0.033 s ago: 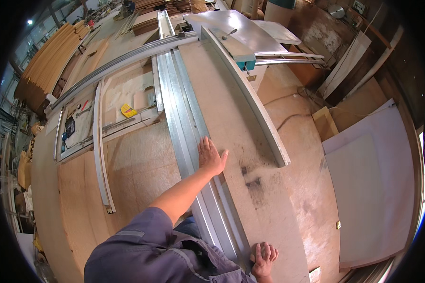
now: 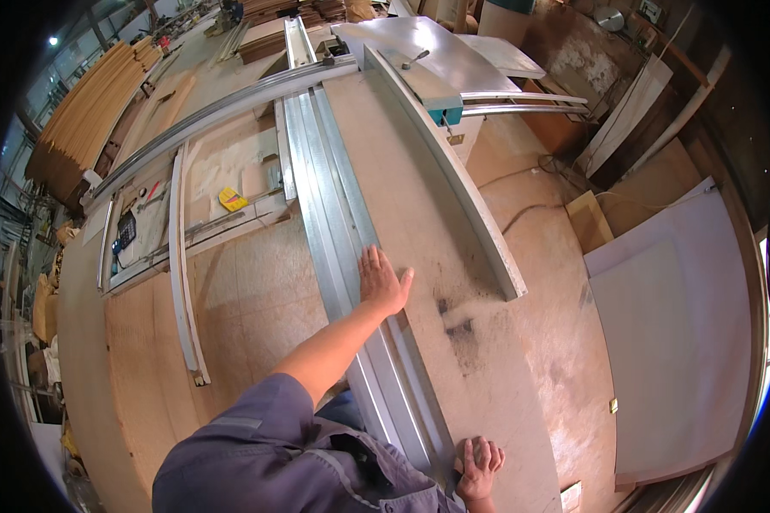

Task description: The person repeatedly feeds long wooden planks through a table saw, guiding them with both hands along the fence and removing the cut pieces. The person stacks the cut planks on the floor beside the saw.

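Observation:
A long tan board (image 2: 393, 162) lies lengthwise beside the silvery metal sliding rail (image 2: 321, 188) of a panel saw. My left hand (image 2: 383, 282) rests flat at the board's left edge, fingers stretched forward and thumb out to the right. At the near end, my right hand (image 2: 479, 470) lies on the board, its fingers loosely bent and apart, with nothing seen in them. Along the board's right side runs a long straight fence (image 2: 453, 175). Dark smudges mark the board's surface ahead of my right hand.
Left of the rail is a metal frame (image 2: 178, 256) with a yellow tape measure (image 2: 232, 199) and a dark calculator-like device (image 2: 127, 231). Stacked boards (image 2: 94, 111) stand far left. A large white panel (image 2: 676, 359) leans on the right. Two metal bars (image 2: 522, 107) jut right beyond the fence.

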`<state>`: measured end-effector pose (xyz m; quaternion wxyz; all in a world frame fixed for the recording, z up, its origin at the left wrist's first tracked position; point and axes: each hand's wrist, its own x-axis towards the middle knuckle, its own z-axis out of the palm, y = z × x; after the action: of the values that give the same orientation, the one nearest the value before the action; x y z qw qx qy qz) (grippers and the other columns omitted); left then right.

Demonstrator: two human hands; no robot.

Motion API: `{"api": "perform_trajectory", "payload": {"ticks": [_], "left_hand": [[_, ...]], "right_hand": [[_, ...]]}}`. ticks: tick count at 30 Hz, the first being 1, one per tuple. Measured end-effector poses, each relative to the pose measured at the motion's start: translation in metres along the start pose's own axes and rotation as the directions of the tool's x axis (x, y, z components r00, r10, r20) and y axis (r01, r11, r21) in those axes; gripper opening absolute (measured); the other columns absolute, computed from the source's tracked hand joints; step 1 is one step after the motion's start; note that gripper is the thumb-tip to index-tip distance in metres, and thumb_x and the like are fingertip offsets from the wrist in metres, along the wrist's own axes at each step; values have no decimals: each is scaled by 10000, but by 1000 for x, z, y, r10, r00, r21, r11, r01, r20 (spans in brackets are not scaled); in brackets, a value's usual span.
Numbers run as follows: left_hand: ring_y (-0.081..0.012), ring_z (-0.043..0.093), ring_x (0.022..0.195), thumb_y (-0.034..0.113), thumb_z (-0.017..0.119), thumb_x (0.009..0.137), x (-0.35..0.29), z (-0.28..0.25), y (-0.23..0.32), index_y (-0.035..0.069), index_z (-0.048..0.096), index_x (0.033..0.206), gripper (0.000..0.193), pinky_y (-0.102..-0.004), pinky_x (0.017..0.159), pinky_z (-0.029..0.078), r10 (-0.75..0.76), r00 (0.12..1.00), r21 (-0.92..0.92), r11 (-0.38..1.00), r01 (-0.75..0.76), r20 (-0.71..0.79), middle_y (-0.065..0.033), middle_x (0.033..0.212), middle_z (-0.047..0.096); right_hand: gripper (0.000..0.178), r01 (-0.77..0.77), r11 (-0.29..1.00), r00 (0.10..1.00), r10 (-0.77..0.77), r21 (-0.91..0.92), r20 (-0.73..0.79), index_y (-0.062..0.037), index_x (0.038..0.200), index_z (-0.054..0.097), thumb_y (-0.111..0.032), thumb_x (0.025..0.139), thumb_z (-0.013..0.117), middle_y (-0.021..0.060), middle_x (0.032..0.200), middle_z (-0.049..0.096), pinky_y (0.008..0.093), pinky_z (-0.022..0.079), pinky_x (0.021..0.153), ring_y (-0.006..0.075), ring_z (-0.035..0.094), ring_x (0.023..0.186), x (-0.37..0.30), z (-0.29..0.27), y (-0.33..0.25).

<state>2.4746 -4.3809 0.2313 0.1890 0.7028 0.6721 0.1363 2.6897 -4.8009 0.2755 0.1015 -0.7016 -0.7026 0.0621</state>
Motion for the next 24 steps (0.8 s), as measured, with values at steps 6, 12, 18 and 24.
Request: {"api": "perform_trajectory", "payload": {"ticks": [6, 12, 18, 24], "left_hand": [[-376, 45, 1484, 501, 465, 958, 0, 1, 3, -169, 140, 1455, 895, -448, 1214, 49, -25, 1000, -3, 1000, 25, 15, -277, 1574, 88], [-366, 51, 1486, 507, 468, 953, 4, 4, 1, -166, 176, 1450, 887, -436, 1216, 48, -28, 999, 11, 1000, 28, -24, -275, 1572, 116], [-355, 80, 1485, 529, 467, 946, 5, 10, -1, -155, 206, 1451, 889, -439, 1215, 71, -17, 998, -5, 1000, 17, -63, -262, 1574, 136], [-374, 119, 1472, 520, 478, 941, 0, 12, -5, -162, 212, 1445, 889, -445, 1208, 96, 0, 996, 8, 1000, 1, -93, -280, 1556, 175]], "right_hand": [[488, -10, 999, 1000, 11, 42, -21, -117, 1265, 615, -260, 800, 632, 153, 1384, 460, 559, 257, 1077, 378, 400, 1258, -1, 6, 2], [492, -3, 1000, 999, 2, -7, -34, -125, 1237, 638, -252, 762, 664, 131, 1378, 468, 558, 265, 1081, 365, 407, 1252, 5, 4, -5], [483, 6, 999, 999, -8, -45, -51, -132, 1215, 650, -237, 744, 673, 113, 1364, 479, 556, 271, 1081, 354, 414, 1245, 7, 8, -6], [461, 27, 999, 997, -30, -45, -66, -133, 1183, 661, -205, 728, 673, 108, 1333, 501, 545, 305, 1060, 351, 437, 1219, 11, 13, -4]]}}
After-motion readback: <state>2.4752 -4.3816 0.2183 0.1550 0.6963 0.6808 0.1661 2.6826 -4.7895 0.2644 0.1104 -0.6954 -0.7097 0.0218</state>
